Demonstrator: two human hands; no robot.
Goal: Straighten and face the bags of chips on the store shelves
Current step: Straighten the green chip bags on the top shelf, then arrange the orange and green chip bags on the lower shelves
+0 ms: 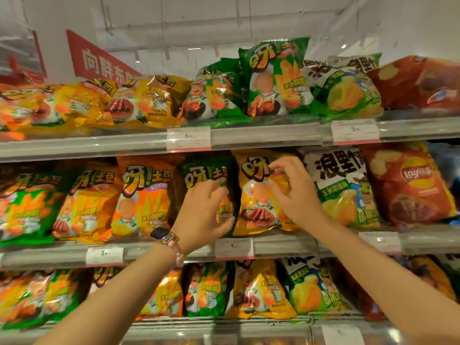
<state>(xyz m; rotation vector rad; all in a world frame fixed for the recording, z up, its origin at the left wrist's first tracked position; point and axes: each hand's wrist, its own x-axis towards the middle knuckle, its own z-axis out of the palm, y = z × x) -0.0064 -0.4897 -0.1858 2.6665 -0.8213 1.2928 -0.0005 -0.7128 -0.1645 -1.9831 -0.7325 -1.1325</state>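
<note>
On the middle shelf (pixel 278 245), the left hand (pixel 206 207) lay with loosely spread fingers on the dark green chip bag (pixel 199 174). The right hand (pixel 291 192) hovered half-curled at the yellow chip bag (pixel 251 195); actual contact could not be confirmed. Both bags appeared light, air-filled, slippery and crushable; grasping by the side edges or top seam seemed advisable.

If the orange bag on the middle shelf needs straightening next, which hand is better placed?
Left. The left hand rests on the dark green bag right beside the orange bag; the right hand is on the yellow bag, farther away.
</note>
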